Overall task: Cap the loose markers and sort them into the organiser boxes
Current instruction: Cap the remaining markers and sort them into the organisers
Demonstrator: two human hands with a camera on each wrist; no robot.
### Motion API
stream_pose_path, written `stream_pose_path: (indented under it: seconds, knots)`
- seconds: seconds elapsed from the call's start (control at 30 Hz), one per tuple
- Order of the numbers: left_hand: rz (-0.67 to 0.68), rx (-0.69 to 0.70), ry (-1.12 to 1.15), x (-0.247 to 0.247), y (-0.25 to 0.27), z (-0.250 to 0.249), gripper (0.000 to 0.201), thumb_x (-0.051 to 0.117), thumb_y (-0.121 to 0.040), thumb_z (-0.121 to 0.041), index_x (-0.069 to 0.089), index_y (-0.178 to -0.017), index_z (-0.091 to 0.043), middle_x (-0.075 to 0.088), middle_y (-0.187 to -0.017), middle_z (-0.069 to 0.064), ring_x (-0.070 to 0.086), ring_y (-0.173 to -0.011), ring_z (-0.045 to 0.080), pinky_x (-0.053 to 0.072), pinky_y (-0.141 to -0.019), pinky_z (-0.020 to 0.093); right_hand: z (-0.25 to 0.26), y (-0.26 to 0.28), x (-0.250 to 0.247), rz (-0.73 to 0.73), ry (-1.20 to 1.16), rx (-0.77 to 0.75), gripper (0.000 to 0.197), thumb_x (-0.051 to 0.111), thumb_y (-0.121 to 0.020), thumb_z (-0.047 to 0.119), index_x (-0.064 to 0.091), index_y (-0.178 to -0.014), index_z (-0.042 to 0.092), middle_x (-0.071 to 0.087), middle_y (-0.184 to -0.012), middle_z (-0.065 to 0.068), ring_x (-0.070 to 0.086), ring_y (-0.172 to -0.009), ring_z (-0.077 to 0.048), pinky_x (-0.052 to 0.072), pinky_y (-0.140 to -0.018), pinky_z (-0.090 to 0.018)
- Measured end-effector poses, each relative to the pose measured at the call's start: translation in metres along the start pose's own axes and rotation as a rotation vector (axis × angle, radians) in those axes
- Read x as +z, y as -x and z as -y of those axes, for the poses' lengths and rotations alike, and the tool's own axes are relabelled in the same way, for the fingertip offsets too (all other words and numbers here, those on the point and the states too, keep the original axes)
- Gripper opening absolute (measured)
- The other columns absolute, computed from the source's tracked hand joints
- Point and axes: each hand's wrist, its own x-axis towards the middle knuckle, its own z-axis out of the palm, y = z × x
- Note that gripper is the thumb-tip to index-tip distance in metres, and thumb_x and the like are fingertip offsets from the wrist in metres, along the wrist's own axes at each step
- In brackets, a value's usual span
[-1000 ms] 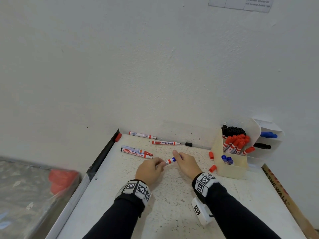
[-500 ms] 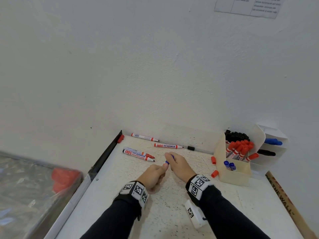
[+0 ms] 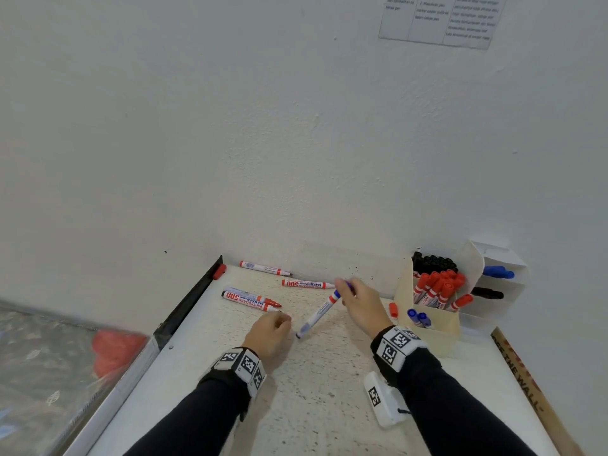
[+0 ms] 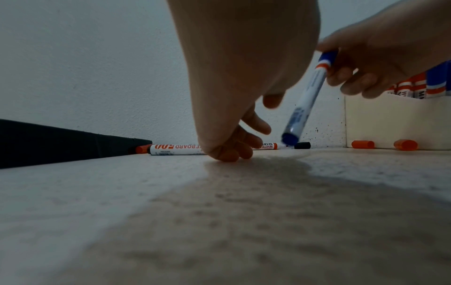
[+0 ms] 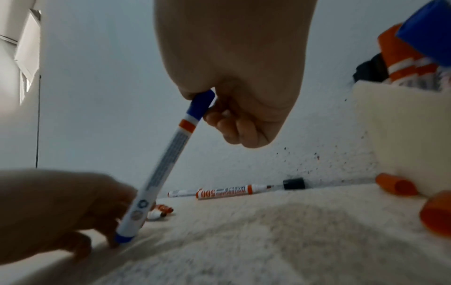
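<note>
My right hand (image 3: 347, 291) pinches a capped blue marker (image 3: 317, 312) by its cap end and holds it tilted, its tail low by the white table (image 3: 329, 406). The same blue marker (image 5: 168, 160) shows clearly in the right wrist view. My left hand (image 3: 279, 322) rests just left of the marker's tail with loosely curled fingers (image 4: 231, 148) touching the table and holding nothing. Uncapped red markers (image 3: 250, 299) lie behind it, with two more (image 3: 307, 284) near the wall. The cream organiser box (image 3: 427, 337) at the right holds black, red and blue markers.
A white organiser box (image 3: 500, 258) with a blue and a black marker stands behind the cream one. Loose red caps (image 3: 393, 309) lie by the cream box and a black cap (image 5: 294, 183) by the wall. A white device (image 3: 385, 403) lies under my right forearm.
The two hands have parted. My left hand let go of the marker and drew back to the left; my right hand swung the capped blue marker up and to the right.
</note>
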Motion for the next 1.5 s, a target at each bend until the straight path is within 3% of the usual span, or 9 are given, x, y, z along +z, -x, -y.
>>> stream_pose_path:
  seconds: [0.17,0.4,0.53,0.63,0.77,0.93,1.07,1.27,1.5]
  knots:
    - [0.021,-0.026,-0.149,-0.004,-0.013,0.005,0.035,0.045,-0.093,-0.010,0.049,-0.128,-0.009,0.044,-0.133,0.011,0.047,-0.116,0.022,0.038,-0.098,0.026,0.006,-0.006,-0.044,-0.207,-0.143,-0.036,0.020,0.047,-0.095,0.031,0.052,-0.088,0.013,0.065,-0.084,-0.006,0.055,-0.056,-0.015,0.041,-0.045,-0.010]
    - [-0.055,-0.096,-0.643,-0.004,-0.017,-0.003,0.065,0.048,-0.087,-0.022,0.021,-0.145,-0.019,0.007,-0.157,0.003,0.011,-0.144,0.024,0.018,-0.116,0.044,0.001,-0.008,-0.133,-0.478,0.055,-0.042,0.018,0.041,-0.097,0.026,0.047,-0.109,0.013,0.063,-0.093,-0.006,0.063,-0.075,-0.022,0.052,-0.068,-0.028]
    - [-0.044,-0.019,-0.733,-0.005,-0.022,0.000,0.053,0.039,-0.093,-0.026,0.026,-0.144,-0.021,0.019,-0.155,0.001,0.014,-0.144,0.021,0.014,-0.118,0.044,-0.010,-0.005,-0.172,-0.639,0.077,-0.045,0.017,0.040,-0.098,0.021,0.046,-0.109,0.010,0.061,-0.093,-0.012,0.061,-0.078,-0.028,0.052,-0.070,-0.034]
    - [-0.036,0.093,-0.718,-0.008,-0.024,-0.001,0.044,0.040,-0.095,-0.025,0.036,-0.139,-0.025,0.031,-0.148,-0.002,0.026,-0.140,0.018,0.020,-0.116,0.037,-0.013,0.004,-0.184,-0.723,-0.014,-0.148,0.008,0.040,-0.098,0.021,0.044,-0.101,0.014,0.062,-0.089,-0.010,0.059,-0.068,-0.020,0.051,-0.057,-0.016]
    - [0.017,0.197,-0.635,-0.006,-0.025,-0.005,0.035,0.046,-0.093,-0.017,0.050,-0.127,-0.026,0.044,-0.132,-0.003,0.046,-0.120,0.014,0.036,-0.104,0.027,-0.025,0.016,-0.179,-0.484,0.087,-0.085,0.011,0.040,-0.098,0.025,0.046,-0.103,0.016,0.062,-0.087,-0.005,0.061,-0.078,-0.020,0.052,-0.066,-0.028]
    - [0.066,0.197,-0.525,-0.004,-0.026,-0.008,0.038,0.045,-0.092,-0.001,0.051,-0.127,-0.015,0.042,-0.132,0.004,0.043,-0.123,0.017,0.033,-0.106,0.023,-0.051,0.030,-0.152,-0.086,0.404,0.025,0.017,0.048,-0.095,0.020,0.054,-0.111,0.017,0.060,-0.094,0.001,0.053,-0.073,-0.006,0.035,-0.059,-0.008]
    - [-0.006,0.185,-0.706,-0.010,-0.022,-0.006,0.040,0.041,-0.096,-0.014,0.046,-0.133,-0.027,0.039,-0.140,-0.004,0.037,-0.130,0.015,0.031,-0.108,0.029,-0.069,0.029,-0.134,0.153,0.527,0.148,0.038,0.052,-0.090,0.016,0.045,-0.127,0.015,0.057,-0.117,-0.008,0.055,-0.102,-0.019,0.042,-0.086,-0.023]
    - [-0.010,0.090,-0.729,-0.017,-0.019,-0.004,0.040,0.038,-0.097,-0.016,0.044,-0.134,-0.032,0.040,-0.142,-0.008,0.036,-0.132,0.015,0.031,-0.110,0.036,-0.074,0.030,-0.117,0.120,0.634,-0.112,0.036,0.061,-0.085,0.034,0.056,-0.120,0.031,0.050,-0.111,0.013,0.044,-0.106,-0.011,0.040,-0.097,-0.032]
    - [0.036,0.042,-0.739,-0.023,-0.020,-0.004,0.031,0.040,-0.097,-0.021,0.051,-0.126,-0.025,0.048,-0.132,0.000,0.041,-0.124,0.019,0.038,-0.104,0.032,-0.054,0.025,-0.110,-0.158,0.805,-0.044,0.019,0.056,-0.084,0.030,0.062,-0.102,0.027,0.050,-0.114,0.011,0.042,-0.114,-0.016,0.027,-0.095,-0.034]
